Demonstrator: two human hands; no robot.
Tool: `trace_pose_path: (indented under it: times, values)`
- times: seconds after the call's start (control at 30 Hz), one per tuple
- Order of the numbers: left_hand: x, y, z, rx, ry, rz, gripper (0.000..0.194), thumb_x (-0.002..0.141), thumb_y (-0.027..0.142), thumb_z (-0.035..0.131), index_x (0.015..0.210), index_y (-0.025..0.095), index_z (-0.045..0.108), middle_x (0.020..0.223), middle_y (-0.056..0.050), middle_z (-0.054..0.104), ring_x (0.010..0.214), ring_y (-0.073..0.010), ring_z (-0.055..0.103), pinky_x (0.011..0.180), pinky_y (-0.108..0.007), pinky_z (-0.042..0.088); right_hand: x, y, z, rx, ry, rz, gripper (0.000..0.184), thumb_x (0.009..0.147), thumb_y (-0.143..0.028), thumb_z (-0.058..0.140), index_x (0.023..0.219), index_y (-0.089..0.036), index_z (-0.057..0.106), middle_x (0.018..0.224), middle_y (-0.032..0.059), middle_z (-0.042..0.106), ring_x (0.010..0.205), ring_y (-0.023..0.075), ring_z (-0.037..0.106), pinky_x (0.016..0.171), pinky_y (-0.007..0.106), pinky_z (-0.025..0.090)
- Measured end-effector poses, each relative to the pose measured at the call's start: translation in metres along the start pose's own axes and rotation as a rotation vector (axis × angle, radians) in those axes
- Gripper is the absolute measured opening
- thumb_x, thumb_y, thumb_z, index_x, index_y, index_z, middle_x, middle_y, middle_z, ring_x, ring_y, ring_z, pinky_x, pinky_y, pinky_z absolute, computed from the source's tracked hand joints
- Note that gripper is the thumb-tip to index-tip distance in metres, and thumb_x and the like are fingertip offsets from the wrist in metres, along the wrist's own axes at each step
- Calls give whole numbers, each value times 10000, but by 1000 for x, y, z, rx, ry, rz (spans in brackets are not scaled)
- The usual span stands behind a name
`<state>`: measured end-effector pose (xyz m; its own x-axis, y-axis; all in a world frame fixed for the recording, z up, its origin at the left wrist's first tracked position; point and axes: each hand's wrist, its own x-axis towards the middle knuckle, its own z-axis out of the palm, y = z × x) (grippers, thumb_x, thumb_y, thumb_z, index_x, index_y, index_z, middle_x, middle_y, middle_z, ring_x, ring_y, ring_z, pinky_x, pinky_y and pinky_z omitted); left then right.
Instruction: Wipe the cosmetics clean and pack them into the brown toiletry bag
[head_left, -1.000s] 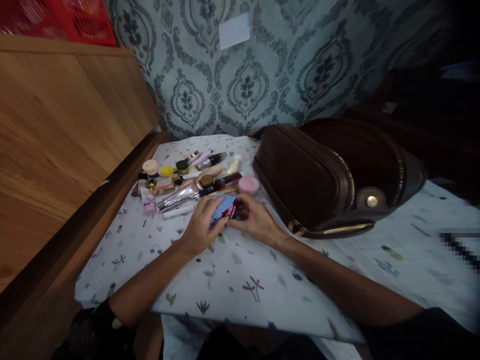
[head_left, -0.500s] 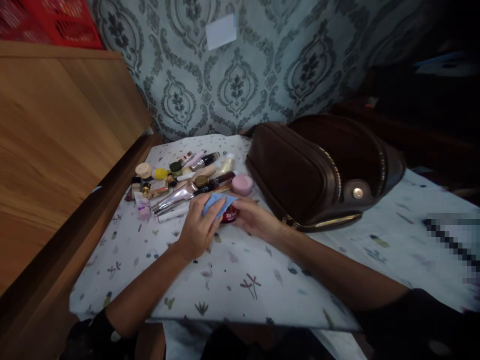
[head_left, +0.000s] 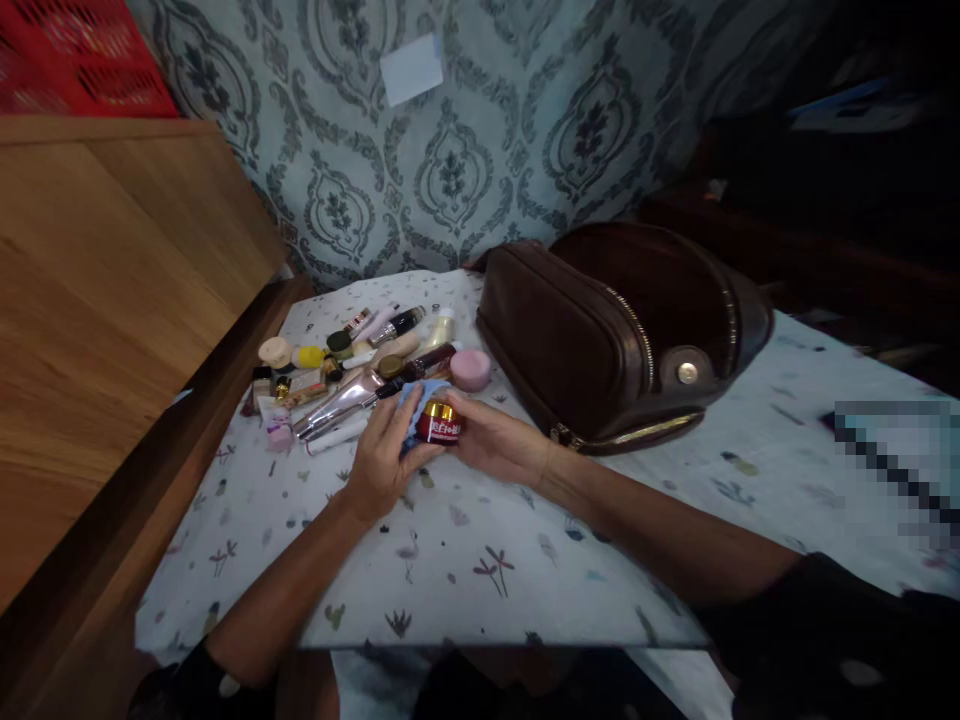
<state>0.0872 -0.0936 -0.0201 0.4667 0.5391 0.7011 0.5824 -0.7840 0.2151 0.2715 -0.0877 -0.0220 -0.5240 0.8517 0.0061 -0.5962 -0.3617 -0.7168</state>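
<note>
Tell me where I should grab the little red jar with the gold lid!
I'd hold the red jar by its round body, below the gold lid, coming from the right, where the right hand is. The body looks wider than the lid, so fingers could curve around it. The left hand and blue cloth crowd its left side.

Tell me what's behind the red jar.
Behind the red jar: blue cloth, then a pink container and a dark tube farther back. Whatever the jar, cloth, left hand and right hand cover cannot be seen.
</note>
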Motion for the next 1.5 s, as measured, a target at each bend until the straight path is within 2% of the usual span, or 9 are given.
trace_pose_path:
  times: [0.17,0.43,0.6,0.7,0.87,1.07,1.2,1.3,1.5]
  values:
    - [1,2,-4,-169,-8,-100,606,958,488,552,1501,251,426,1336,-132,622,1211,-268,606,1042,-416,490,-1,-2,1,-21,-15,-26,459,714,-479,860,1052,-188,750,1064,36,747,1007,159,653,980,279,480]
    - [1,5,-7,-234,26,-197,398,997,393,527,1355,229,582,1208,-104,666,1117,-235,633,984,-393,509,2,-2,-4,-32,54,-15,377,700,-444,872,948,-182,761,877,21,718,773,123,615,735,243,515]
    - [-2,3,-9,-149,-3,-104,504,967,432,573,1421,222,513,1259,-127,606,1170,-254,591,1014,-423,495,-1,-3,0,-78,79,-25,373,685,-419,884,918,-170,734,858,6,691,761,111,623,677,219,519]
    - [0,5,-9,-90,27,-58,410,1008,305,507,1411,226,524,1257,-120,590,1172,-231,575,1028,-407,484,-1,-2,2,-101,101,-31,371,700,-434,871,896,-163,712,834,5,676,733,108,619,636,213,519]
    - [5,8,-11,20,68,93,441,983,121,502,1412,220,522,1266,-129,569,1185,-230,550,1031,-417,478,2,3,0,-91,141,-57,373,705,-427,864,899,-159,690,864,19,674,782,139,636,677,267,568]
    - [6,9,-9,180,69,237,445,946,125,577,1379,227,558,1303,-148,519,1282,-292,502,1048,-486,489,1,2,1,-42,149,-76,344,723,-450,850,868,-168,717,840,11,689,795,136,648,765,271,575]
    - [5,9,-6,222,42,323,377,926,113,606,1292,203,617,1341,-152,510,1311,-296,489,1054,-489,508,0,-3,2,90,195,-36,235,824,-402,778,895,-184,724,857,22,726,821,134,652,775,242,554]
    - [5,10,-6,198,51,338,319,925,112,606,1233,189,639,1338,-149,520,1305,-288,496,1039,-480,526,1,-5,2,166,230,28,199,906,-382,685,951,-190,714,872,21,734,777,133,649,722,251,555]
    - [8,15,-12,66,70,283,83,954,142,570,1010,175,621,1357,-127,524,1305,-266,512,1054,-468,508,2,-6,-1,159,136,89,245,940,-431,618,971,-197,682,819,1,715,650,118,611,603,231,505]
